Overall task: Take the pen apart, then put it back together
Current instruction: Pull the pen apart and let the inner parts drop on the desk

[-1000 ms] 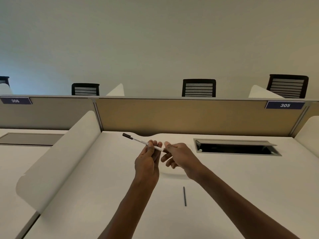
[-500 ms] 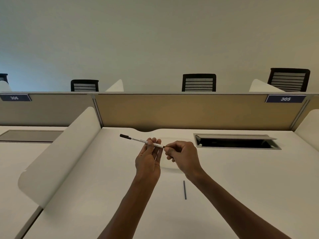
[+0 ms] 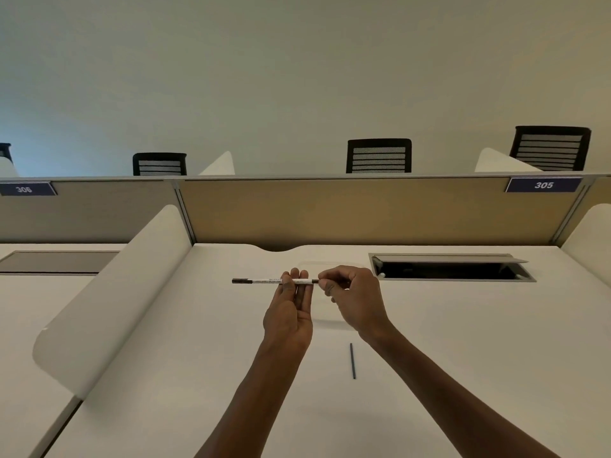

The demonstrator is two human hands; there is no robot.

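Note:
A thin white pen [image 3: 264, 281] with a black cap end at its left lies level above the desk. My left hand [image 3: 290, 312] holds its barrel near the right end, fingers pointing up. My right hand [image 3: 355, 297] pinches the pen's dark right tip between thumb and forefinger. A thin dark rod [image 3: 352, 360], a loose part of the pen, lies on the white desk [image 3: 198, 375] just below my right wrist, pointing away from me.
An open grey cable hatch [image 3: 453, 268] is sunk into the desk at the right. A curved white divider [image 3: 109, 292] stands at the left, a tan partition [image 3: 363, 209] at the back, with black chairs beyond it.
The pen has tilted from slanted, cap end raised, to level. My right hand has closed in on its right tip. The rod on the desk has not moved.

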